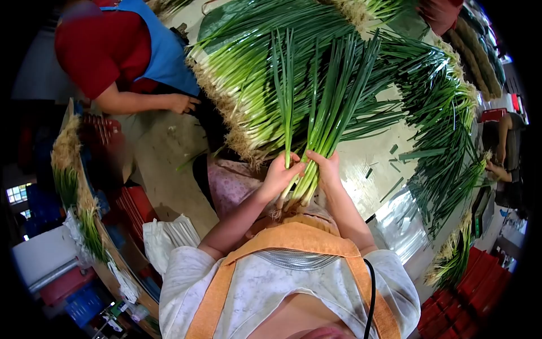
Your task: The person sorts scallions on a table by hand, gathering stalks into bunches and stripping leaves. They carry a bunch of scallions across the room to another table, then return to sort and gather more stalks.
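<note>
Near the front edge of the table, my left hand (pixel 280 176) is closed on a few green onion stalks (pixel 287 107), their roots hanging down by my apron. Just beside it, my right hand (pixel 327 169) grips a thicker bunch of green onions (pixel 330 116), whose leaves point away from me. The two hands are nearly touching. Behind the held stalks lies a large pile of green onions (pixel 243 90), with its roots toward the left and front.
On the right, more green onions (pixel 440 107) line the table (pixel 361 164), with loose leaf scraps (pixel 395 164) near them. A co-worker in a blue apron (pixel 164 51) stands at the left. Another person's arm (pixel 501 138) shows at far right. Clear plastic (pixel 402 223) lies near my right elbow.
</note>
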The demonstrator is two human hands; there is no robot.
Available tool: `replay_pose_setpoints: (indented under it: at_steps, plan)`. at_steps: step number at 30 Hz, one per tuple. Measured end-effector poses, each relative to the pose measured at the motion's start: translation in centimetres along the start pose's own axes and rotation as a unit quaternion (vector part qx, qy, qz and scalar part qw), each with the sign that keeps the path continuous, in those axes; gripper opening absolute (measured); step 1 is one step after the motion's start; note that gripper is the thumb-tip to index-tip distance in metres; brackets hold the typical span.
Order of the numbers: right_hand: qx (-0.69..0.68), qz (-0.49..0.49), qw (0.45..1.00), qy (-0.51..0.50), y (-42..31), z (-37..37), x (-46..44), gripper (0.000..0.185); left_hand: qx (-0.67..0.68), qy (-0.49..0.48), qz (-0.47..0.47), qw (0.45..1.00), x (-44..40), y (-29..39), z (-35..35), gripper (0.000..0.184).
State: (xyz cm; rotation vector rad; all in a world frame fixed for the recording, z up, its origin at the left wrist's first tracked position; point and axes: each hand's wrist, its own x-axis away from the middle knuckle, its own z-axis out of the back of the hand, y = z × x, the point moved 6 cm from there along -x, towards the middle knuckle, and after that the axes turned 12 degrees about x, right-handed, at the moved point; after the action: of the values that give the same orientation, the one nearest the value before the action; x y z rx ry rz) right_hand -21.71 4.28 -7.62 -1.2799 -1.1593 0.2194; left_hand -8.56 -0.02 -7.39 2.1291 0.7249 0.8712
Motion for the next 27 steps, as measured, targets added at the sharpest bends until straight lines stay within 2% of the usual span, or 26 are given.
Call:
replay_pose_setpoints:
  at_steps: [6, 9, 12, 13, 16, 19, 20, 23, 26, 27]
  plan:
    - [0.020, 0.020, 0.999, 0.018, -0.4, 0.1, -0.1, 0.020, -0.082, 0.055, -0.046, 0.994, -0.5, -1.0, 0.3, 0.026]
    - [0.009, 0.018, 1.000, 0.013, -0.6, 0.0, 0.1, 0.020, -0.012, 0.088, -0.067, 0.994, -0.7, -0.4, 0.0, 0.024]
    - [0.008, 0.031, 1.000, 0.000, -0.3, 0.2, 0.4, 0.022, 0.083, 0.092, 0.086, 0.989, -0.9, -0.3, -0.1, 0.021]
    - [0.010, 0.038, 0.999, -0.005, -0.2, 0.2, 0.5, 0.023, 0.082, 0.066, 0.139, 0.985, -1.0, -1.1, 0.5, 0.021]
    - [-0.001, 0.053, 0.999, 0.009, -0.6, 0.1, 1.1, 0.023, 0.046, 0.043, 0.141, 0.988, -1.8, -0.9, 0.3, 0.019]
    - [-0.010, 0.063, 0.998, 0.019, -1.0, 0.3, 1.4, 0.024, 0.058, 0.092, 0.097, 0.989, -2.9, -0.2, 0.2, 0.020]
    - [-0.018, 0.067, 0.997, 0.025, -1.0, 0.4, 1.5, 0.025, 0.125, 0.085, 0.085, 0.985, -3.1, 0.1, -0.1, 0.019]
    - [-0.032, 0.076, 0.996, 0.038, -1.3, 0.7, 1.7, 0.024, 0.133, 0.107, 0.109, 0.979, -3.8, 3.1, 0.1, 0.017]
    - [-0.038, 0.068, 0.996, 0.042, -1.6, 1.1, 1.9, 0.022, 0.241, 0.035, 0.108, 0.964, -5.3, 3.5, 1.9, 0.017]
    - [-0.047, 0.059, 0.996, 0.042, -1.5, 1.2, 1.9, 0.021, 0.214, 0.041, 0.104, 0.971, -5.5, 4.1, 2.1, 0.019]
